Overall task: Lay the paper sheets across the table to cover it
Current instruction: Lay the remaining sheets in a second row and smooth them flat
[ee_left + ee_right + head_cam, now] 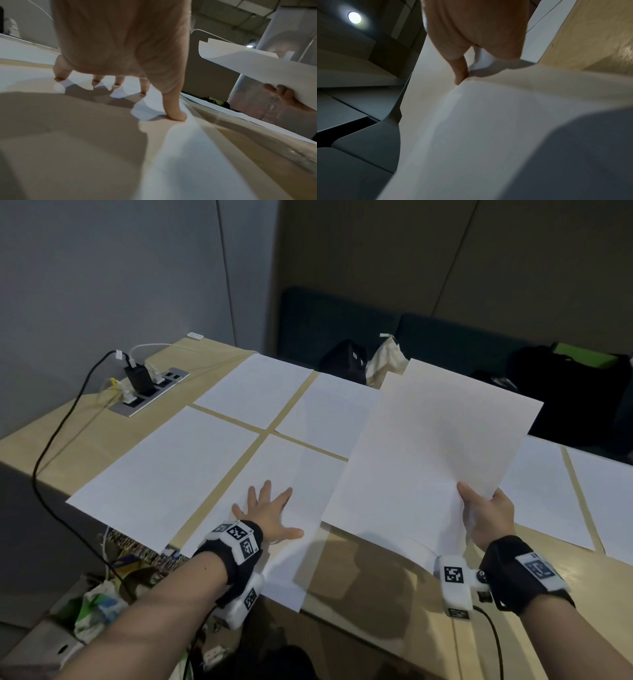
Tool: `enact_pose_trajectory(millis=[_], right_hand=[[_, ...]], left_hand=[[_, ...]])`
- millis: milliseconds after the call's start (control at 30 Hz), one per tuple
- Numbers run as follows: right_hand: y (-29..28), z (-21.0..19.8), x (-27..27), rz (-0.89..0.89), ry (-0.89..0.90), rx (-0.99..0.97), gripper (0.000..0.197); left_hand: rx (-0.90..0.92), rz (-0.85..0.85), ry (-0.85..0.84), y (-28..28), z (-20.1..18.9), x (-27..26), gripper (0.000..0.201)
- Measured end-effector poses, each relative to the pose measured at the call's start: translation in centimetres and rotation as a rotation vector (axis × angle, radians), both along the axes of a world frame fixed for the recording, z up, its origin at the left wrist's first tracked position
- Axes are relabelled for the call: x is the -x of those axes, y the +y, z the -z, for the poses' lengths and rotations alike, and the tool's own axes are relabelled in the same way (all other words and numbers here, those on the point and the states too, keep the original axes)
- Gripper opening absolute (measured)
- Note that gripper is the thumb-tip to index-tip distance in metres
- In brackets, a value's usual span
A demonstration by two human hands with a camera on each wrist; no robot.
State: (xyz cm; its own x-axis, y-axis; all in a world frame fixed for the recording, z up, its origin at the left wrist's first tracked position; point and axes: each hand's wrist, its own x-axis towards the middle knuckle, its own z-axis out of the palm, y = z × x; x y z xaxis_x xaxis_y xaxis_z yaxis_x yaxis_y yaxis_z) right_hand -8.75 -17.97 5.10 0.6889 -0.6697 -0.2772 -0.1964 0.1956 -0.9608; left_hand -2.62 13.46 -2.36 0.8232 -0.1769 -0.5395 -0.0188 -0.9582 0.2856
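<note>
Table (387,587): light wood, partly covered by white sheets laid flat in a grid, with narrow strips of bare wood between them. Long axes of the laid sheets run from the near edge toward the far edge, skewed slightly right in the head view.

Left hand (270,517) is spread wide, palm down, fingers straight and pressed on the near sheet (294,474). Fingertips (176,115) are seen touching the paper in the left wrist view. The sheet's near end overhangs the table edge.

Right hand (488,515) is closed on a stack (431,453) of loose sheets, held above the table at its near right corner, thumb on top, fingers underneath. The stack's long axis points away from the person and tilts right; the far end is raised. It hides part of the laid sheets behind it.

More sheets (544,491) are laid flat to the right of the stack.

Power strip (150,392) with plugs and cables is set in the far left of the table, apart from the paper.
</note>
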Motion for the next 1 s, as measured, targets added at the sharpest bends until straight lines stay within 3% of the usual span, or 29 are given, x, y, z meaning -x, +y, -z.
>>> enact_pose_trajectory(millis=[1000], right_hand=[[0.0,0.4,0.4,-0.056,-0.009,-0.038,0.039]], left_hand=[[0.078,-0.051,-0.045,0.2,-1.0,0.6,0.095]])
